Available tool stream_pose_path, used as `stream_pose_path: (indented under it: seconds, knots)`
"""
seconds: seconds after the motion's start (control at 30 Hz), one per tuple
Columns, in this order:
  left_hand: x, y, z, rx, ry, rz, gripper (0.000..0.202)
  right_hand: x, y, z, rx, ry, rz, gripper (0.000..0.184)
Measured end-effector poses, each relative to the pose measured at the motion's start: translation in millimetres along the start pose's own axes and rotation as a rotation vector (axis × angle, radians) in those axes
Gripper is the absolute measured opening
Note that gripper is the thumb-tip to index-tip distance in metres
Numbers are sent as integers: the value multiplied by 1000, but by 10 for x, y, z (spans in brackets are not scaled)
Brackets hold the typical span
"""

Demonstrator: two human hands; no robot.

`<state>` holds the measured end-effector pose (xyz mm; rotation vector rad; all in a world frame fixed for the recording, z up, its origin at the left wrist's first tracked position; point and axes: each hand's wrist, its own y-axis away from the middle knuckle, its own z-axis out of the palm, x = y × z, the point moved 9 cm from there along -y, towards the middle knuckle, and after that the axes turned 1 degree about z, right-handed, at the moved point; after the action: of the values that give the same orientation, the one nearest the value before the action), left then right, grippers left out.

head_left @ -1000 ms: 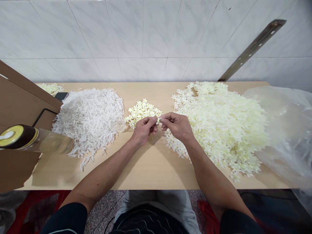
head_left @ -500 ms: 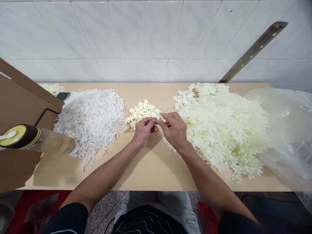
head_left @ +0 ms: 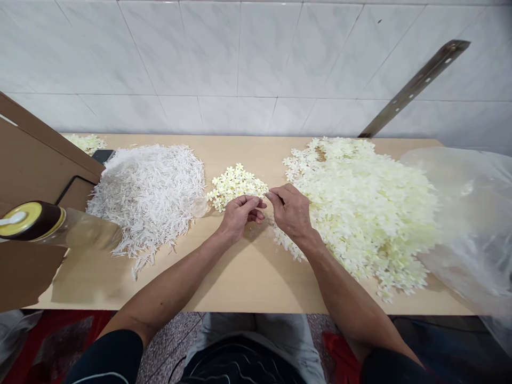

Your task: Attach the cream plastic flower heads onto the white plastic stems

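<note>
Over the middle of the table, my left hand [head_left: 241, 217] has its thumb and index finger pinched together, the other fingers curled. Close beside it, my right hand [head_left: 292, 212] also pinches at thumb and index fingertips. What either pinch holds is too small to make out. Just behind the hands lies a small heap of pale yellow artificial flowers [head_left: 236, 184]. To the right spreads a large pile of cream flower heads [head_left: 372, 202], some near my right wrist. A pile of thin white stem-like pieces [head_left: 152, 186] lies to the left.
A clear bottle with a yellow and brown top [head_left: 32, 220] stands at the left, by a cardboard box [head_left: 36, 154]. A clear plastic bag [head_left: 472, 213] lies at the far right. A metal strip [head_left: 416, 88] leans against the tiled wall behind the table [head_left: 248, 288].
My hands have moved slightly apart, the right one shifting a little right. Fingertips that were together now have a small gap between them. The piles look the same.
</note>
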<state>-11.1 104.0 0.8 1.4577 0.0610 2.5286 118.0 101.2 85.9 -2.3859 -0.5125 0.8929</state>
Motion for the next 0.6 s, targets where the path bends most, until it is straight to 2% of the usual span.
stream_pose_path:
  seconds: [0.17,0.33,0.6]
  knots:
    - [-40,-32,24,-31,66,-36,46,-42,9,117,-131,-71,-39,22]
    - [-47,-56,-2,-32,64,-24,43,-103,27,194,-228,-150,-58,22]
    - [2,-31,8,-49,6,2,42,-14,-8,127,-187,-161,8,23]
